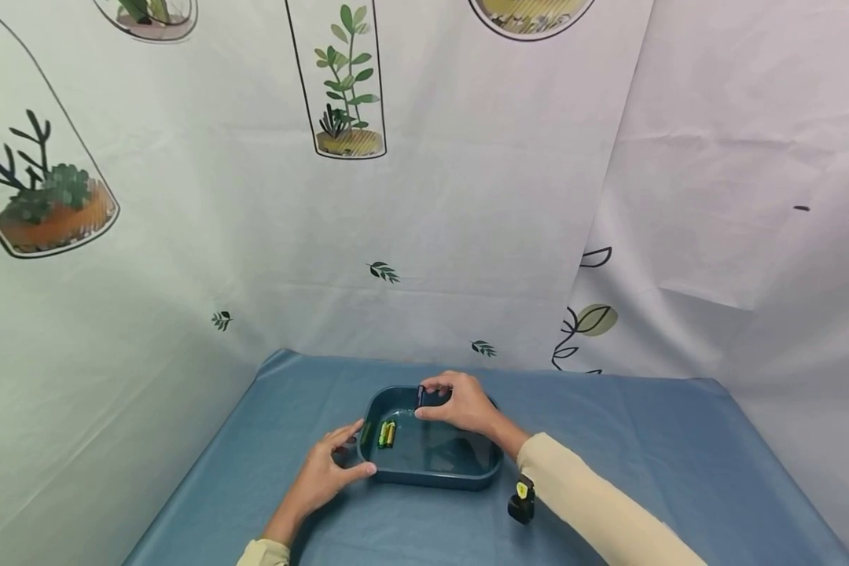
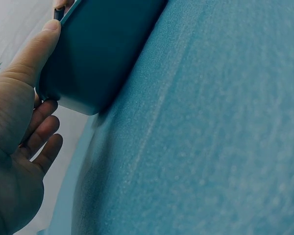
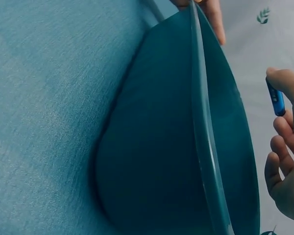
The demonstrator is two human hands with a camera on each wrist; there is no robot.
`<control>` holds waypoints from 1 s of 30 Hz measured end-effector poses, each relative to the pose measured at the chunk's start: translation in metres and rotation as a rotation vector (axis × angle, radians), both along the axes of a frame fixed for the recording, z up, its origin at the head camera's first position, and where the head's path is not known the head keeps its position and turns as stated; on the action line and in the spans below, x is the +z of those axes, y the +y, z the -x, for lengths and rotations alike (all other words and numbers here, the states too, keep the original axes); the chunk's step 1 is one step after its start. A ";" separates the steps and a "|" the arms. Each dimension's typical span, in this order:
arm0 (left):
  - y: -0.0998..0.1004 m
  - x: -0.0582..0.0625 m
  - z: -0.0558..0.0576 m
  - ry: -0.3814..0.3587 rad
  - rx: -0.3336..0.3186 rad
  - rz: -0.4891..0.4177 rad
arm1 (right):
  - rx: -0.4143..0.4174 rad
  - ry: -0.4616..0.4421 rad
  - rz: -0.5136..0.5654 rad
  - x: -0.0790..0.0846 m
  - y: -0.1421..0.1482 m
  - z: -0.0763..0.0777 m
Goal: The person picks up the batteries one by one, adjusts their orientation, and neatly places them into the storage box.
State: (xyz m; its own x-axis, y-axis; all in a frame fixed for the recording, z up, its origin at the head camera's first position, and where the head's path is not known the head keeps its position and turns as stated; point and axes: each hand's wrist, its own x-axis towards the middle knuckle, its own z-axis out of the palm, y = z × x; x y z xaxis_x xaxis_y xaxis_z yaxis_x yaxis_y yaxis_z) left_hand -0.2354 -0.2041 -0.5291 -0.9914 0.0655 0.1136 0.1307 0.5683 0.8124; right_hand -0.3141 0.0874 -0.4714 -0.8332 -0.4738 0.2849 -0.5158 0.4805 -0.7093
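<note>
A dark teal rectangular tray (image 1: 431, 478) with rounded corners sits on the table. Inside, near its left wall, green-and-yellow batteries (image 1: 387, 435) lie side by side. My left hand (image 1: 321, 472) holds the tray's left end, thumb at the near corner and fingers along the left side; in the left wrist view the thumb (image 2: 36, 51) lies against the rim. Over the tray's far side, my right hand (image 1: 463, 405) pinches a small blue battery (image 3: 276, 98) between thumb and fingertips, above the rim. The other right fingers curl loosely beside it.
A blue cloth (image 1: 608, 448) covers the table. Behind it hangs a pale backdrop (image 1: 431, 212) printed with plants and leaves. A small black device (image 1: 521, 501) with a yellow mark is at the right wrist, close to the tray's right end.
</note>
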 end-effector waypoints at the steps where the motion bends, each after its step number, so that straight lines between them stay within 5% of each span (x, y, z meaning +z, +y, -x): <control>1: 0.000 0.000 0.000 -0.001 0.001 -0.001 | 0.006 0.000 0.003 0.000 -0.001 0.001; 30: -0.001 -0.001 0.001 0.007 -0.009 -0.003 | 0.035 -0.067 -0.037 -0.020 -0.024 0.006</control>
State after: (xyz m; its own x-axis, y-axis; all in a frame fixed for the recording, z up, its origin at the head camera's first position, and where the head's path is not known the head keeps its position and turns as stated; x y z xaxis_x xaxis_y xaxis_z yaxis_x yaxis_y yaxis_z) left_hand -0.2362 -0.2047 -0.5297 -0.9899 0.0740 0.1206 0.1413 0.5650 0.8129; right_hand -0.3199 0.0630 -0.4917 -0.8324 -0.5126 0.2106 -0.4848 0.4895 -0.7248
